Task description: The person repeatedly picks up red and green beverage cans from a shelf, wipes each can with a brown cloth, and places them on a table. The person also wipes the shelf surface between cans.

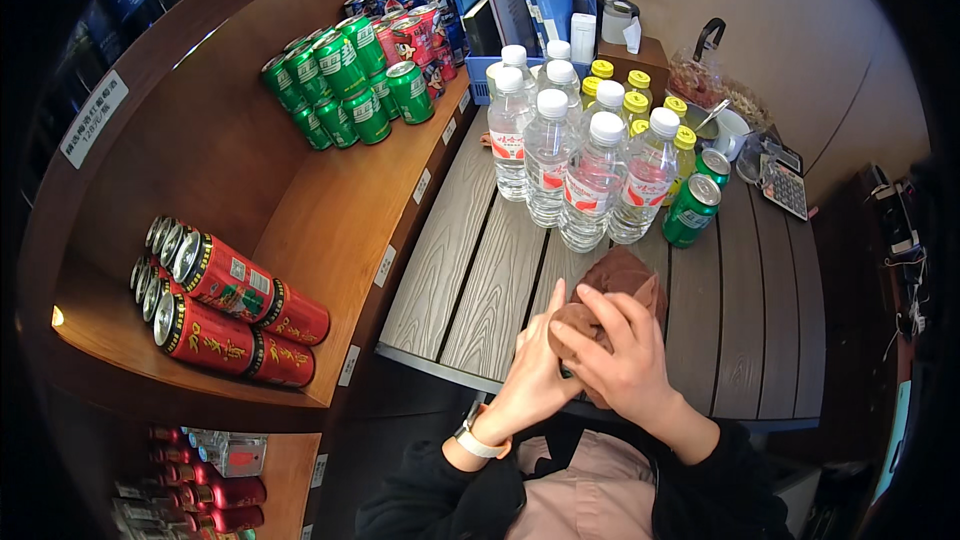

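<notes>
A reddish-brown cloth (616, 270) is bunched between my two hands, over the near edge of the slatted table (480, 292). My left hand (534, 371) grips it from the left, forefinger pointing up. Across its top lies my right hand (621, 356), fingers spread over the folds. The cloth is wrapped around something mostly hidden; a small dark green patch shows beneath it. Just beyond stand clear water bottles (589, 191) with white caps. To their right are two green soda cans (691, 211), upright on the table.
Yellow-capped bottles (684, 139) stand behind the water bottles. A calculator (784, 187) and a white mug (730, 135) sit at the back right. On the left, a wooden shelf (330, 225) holds green cans (337, 52) and stacked red cans (225, 277). A blue file basket (480, 75) is at the back.
</notes>
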Demonstrator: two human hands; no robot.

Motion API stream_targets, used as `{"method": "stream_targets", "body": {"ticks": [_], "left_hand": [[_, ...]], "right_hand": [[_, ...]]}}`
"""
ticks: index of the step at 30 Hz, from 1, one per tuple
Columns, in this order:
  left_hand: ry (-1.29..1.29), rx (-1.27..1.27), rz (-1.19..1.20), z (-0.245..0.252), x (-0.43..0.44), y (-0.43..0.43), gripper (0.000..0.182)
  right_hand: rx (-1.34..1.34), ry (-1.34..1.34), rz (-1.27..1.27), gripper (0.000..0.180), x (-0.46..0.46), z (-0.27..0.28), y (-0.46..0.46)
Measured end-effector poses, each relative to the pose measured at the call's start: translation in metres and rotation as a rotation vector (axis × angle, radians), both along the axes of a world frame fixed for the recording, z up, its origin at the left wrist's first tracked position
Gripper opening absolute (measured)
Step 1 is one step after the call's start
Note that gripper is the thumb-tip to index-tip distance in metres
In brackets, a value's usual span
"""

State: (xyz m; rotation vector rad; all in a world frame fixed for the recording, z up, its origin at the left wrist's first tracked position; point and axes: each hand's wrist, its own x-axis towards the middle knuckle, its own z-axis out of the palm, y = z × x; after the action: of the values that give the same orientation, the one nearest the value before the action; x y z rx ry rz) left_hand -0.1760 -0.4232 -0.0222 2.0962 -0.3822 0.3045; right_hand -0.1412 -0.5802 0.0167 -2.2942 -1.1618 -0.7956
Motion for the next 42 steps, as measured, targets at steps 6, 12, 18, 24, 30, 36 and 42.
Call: {"method": "stream_targets", "body": {"ticks": [6,12,18,24,30,36,42], "left_hand": [[0.152,-0.233,0.042,0.018,-0.005,-0.007,0.118],[0.206,-0.382,-0.027,0.023,-0.004,-0.009,0.120],[0.136,-0.509,-0.046,0.022,0.000,-0.013,0.130],[0.008,-0.610,-0.089,0.036,0.011,-0.012,0.128],[0.160,-0.684,-0.244,0.037,0.025,-0.049,0.124],[0.186,-0.686,-0.262,0.031,0.030,-0.066,0.122],[0.241,-0.713,-0.355,0.030,0.030,-0.086,0.114]], "right_hand": [[0.157,0.191,0.075,0.035,0.004,0.012,-0.002],[0.247,0.245,0.074,0.030,0.000,0.015,-0.012],[0.314,0.349,-0.037,0.021,0.005,0.004,-0.041],[0.538,0.669,-0.110,0.014,0.003,-0.016,-0.069],[0.361,0.823,-0.073,0.078,-0.011,-0.017,-0.077],[0.783,0.639,-0.157,0.037,-0.007,-0.013,-0.103],[0.739,0.460,-0.094,0.047,-0.010,-0.027,-0.080]]}}
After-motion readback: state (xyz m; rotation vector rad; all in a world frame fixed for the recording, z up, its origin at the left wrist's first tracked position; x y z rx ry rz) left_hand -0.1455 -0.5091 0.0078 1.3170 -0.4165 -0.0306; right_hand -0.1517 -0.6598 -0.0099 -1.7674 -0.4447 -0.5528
